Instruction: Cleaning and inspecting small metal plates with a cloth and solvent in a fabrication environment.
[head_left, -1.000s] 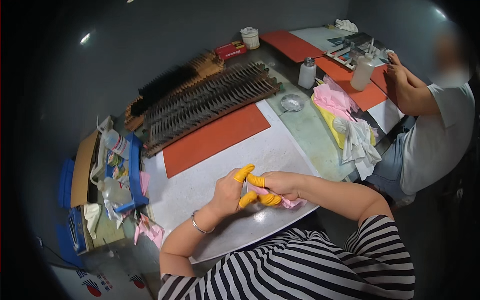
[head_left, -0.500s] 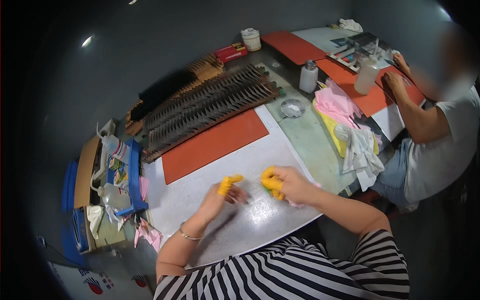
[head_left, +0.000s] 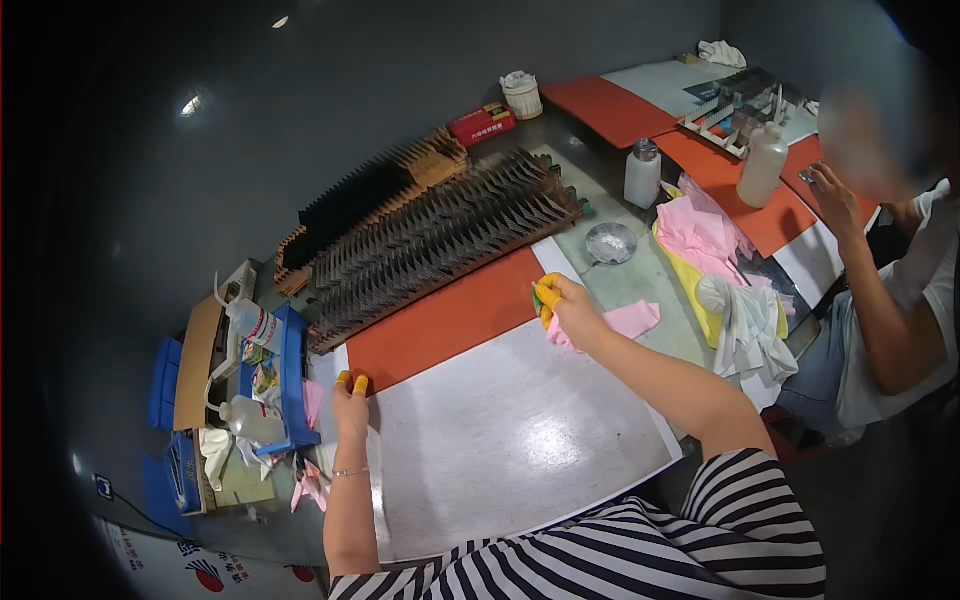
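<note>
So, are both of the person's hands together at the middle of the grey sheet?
No: the left hand is at the grey sheet's far-left corner, the right hand at its far-right corner, holding a pink cloth.

dark grey wall [head_left: 300, 120], grey bench [head_left: 630, 285].

The pink cloth [head_left: 628, 321] was partly hidden under the right hand [head_left: 572, 310], so the grip on it could not be read. The left hand [head_left: 350, 405] covered the grey sheet's [head_left: 510, 440] corner. The co-worker's hand [head_left: 832, 195] held something too small to identify. The striped shirt [head_left: 640, 550] ran off the lower edge.
</note>
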